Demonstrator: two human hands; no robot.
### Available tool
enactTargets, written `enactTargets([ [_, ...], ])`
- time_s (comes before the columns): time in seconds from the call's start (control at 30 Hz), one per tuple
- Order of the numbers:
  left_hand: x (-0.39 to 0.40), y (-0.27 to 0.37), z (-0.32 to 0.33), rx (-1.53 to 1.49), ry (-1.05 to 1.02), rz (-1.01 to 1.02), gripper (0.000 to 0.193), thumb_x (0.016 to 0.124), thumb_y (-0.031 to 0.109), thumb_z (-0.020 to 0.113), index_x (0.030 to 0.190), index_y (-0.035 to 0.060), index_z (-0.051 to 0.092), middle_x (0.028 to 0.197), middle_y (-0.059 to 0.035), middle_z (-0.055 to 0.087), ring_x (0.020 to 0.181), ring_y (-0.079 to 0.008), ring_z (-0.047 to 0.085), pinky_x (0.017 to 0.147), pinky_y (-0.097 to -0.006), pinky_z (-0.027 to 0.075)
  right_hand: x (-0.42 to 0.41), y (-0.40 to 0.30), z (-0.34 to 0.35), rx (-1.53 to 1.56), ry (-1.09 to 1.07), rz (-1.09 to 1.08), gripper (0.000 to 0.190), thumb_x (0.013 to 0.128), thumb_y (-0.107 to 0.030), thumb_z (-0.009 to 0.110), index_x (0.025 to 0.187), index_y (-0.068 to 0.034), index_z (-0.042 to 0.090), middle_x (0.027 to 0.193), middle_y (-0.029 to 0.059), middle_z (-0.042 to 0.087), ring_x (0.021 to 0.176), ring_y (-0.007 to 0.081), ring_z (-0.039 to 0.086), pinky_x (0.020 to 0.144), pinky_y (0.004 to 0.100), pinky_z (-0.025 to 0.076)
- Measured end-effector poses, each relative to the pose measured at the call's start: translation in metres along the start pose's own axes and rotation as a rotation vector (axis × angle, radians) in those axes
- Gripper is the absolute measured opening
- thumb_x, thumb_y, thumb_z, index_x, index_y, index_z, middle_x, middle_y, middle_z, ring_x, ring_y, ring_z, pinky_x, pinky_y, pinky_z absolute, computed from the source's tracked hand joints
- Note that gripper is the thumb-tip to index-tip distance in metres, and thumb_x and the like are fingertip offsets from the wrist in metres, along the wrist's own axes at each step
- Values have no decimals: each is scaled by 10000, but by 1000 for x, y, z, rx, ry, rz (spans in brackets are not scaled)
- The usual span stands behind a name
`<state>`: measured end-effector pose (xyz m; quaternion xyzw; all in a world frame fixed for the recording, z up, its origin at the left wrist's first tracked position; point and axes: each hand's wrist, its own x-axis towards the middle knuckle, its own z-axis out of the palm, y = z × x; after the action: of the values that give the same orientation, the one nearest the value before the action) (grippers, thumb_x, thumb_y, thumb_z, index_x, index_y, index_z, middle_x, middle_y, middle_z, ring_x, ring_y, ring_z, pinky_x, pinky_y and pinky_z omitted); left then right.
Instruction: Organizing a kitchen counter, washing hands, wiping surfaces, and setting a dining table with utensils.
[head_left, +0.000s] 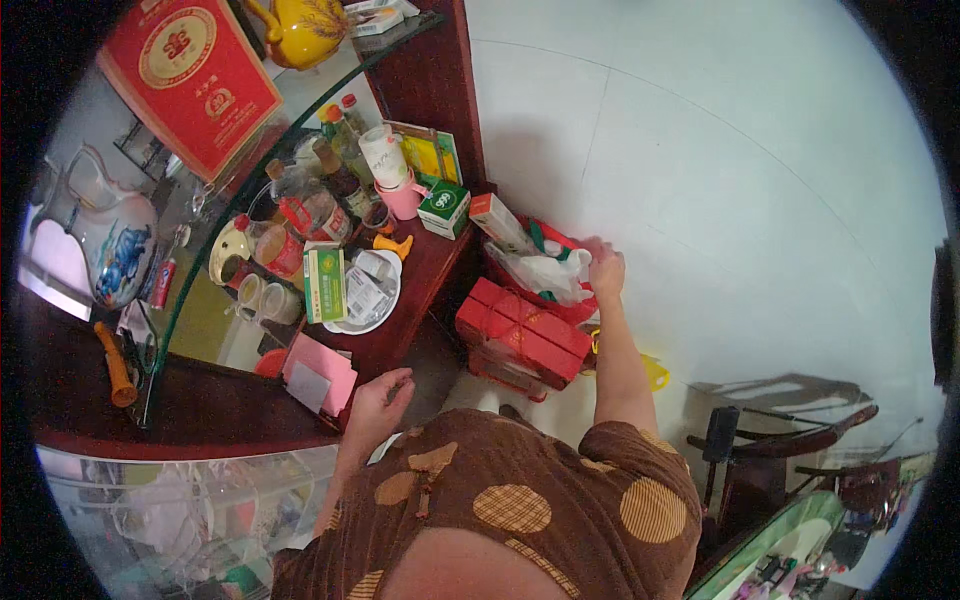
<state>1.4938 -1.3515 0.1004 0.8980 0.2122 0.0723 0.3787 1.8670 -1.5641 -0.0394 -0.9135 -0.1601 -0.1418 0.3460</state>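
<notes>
My right hand (606, 266) is at the right rim of a red bag or bin (576, 311), against a white plastic bag (551, 274) inside it. Its fingers are blurred, so whether they grip the rim or the plastic is unclear. A white-and-orange carton (501, 223) stands upright at the container's left side. Nearer to me is a red gift box (517, 322) with a cord across its top. My left hand (382, 401) hangs empty beside the cabinet edge, fingers loosely curled and apart, close to some pink cards (326, 367).
The dark red wooden cabinet (431, 281) holds bottles, a white bowl (375, 296), a green-and-white box (445, 210) and a pink mug (401, 196). Above it runs a glass shelf edge (225, 247) with a yellow teapot (307, 30). A dark chair (795, 442) stands at right.
</notes>
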Motion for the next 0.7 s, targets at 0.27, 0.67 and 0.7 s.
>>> enactTargets([
  [0.27,33,0,24,40,25,3,307,819,183,560,1031,-38,582,967,-183,626,868,-267,624,749,-319,477,71,9,31,86,-259,-307,160,734,-112,529,863,-47,597,867,199,578,848,367,541,732,433,436],
  [0.67,43,22,34,-68,52,-160,310,802,174,581,1026,-40,582,895,-178,638,819,-275,633,718,-331,486,120,-98,-39,230,-340,-370,233,810,-231,504,856,-14,575,781,229,592,762,397,571,683,450,443],
  [0.7,43,21,33,-71,71,-175,310,802,174,581,1026,-40,582,895,-178,638,819,-275,633,718,-331,486,121,-106,-42,284,-321,-364,231,818,-234,500,870,-22,577,780,225,593,754,393,575,674,444,443],
])
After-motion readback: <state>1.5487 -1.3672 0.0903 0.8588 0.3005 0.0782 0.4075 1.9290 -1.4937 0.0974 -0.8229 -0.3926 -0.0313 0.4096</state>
